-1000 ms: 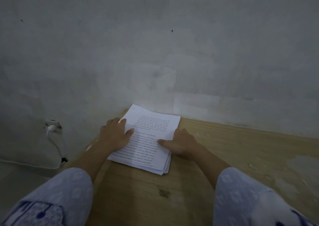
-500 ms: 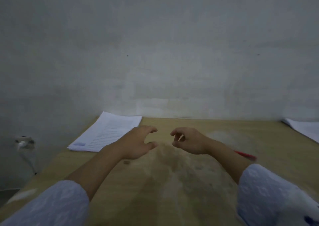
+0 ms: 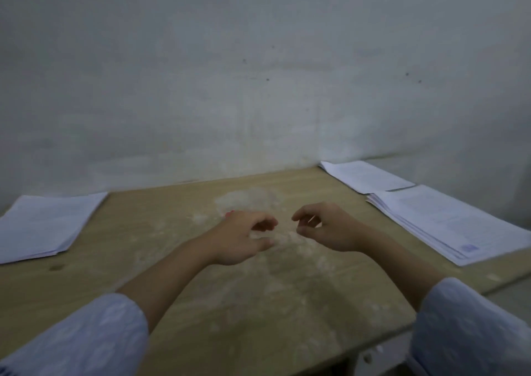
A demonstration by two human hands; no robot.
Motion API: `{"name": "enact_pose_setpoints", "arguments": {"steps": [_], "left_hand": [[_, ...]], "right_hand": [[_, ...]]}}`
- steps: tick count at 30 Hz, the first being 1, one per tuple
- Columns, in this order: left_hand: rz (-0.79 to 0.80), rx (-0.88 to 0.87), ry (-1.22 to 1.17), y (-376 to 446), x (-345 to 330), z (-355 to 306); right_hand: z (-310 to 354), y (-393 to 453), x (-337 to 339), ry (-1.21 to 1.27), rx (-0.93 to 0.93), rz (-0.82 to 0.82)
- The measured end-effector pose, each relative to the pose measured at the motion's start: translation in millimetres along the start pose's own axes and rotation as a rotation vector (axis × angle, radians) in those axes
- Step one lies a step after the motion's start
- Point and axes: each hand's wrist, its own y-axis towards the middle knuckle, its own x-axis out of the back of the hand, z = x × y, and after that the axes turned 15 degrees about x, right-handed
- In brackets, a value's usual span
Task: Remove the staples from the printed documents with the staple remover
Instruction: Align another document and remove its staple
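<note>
A stack of printed documents [image 3: 43, 226] lies at the left end of the wooden table [image 3: 161, 260]. Two more document stacks lie at the right: one far [image 3: 365, 176], one nearer [image 3: 448, 223]. My left hand [image 3: 241, 237] and my right hand [image 3: 327, 226] hover over the middle of the table, fingers curled and apart, holding nothing. A small red thing [image 3: 230, 213] peeks out just behind my left hand; most of it is hidden. I cannot tell whether it is the staple remover.
A grey plastered wall [image 3: 258, 88] rises right behind the table. The table's right edge and front corner [image 3: 488, 286] drop off near my right sleeve. A pale worn patch [image 3: 247, 200] marks the tabletop centre.
Both hands left the left document stack and came to the table's middle. The view swung right, bringing the two right-hand stacks into sight. The red thing now lies behind my left hand.
</note>
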Motion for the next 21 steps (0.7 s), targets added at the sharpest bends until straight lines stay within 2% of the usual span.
{"name": "enact_pose_setpoints", "arguments": {"steps": [4,9,14,21], "left_hand": [[0.062,-0.021,-0.065,41.2,-36.4,-39.6],[0.138,0.037,-0.231,98.5,-80.7,-79.2],[0.196,0.18,-0.467,160.9,-120.5,-106.0],[0.282,0.39,-0.758,238.0,-167.5,-134.3]], "right_hand": [[-41.6,-28.7,29.0,-0.028,-0.068,-0.068],[-102.1,-42.2,67.7,-0.054,-0.153,-0.111],[-176.6,-37.3,94.4,-0.089,-0.224,-0.167],[-274.0,-34.0,91.0,-0.202,-0.345,-0.103]]}}
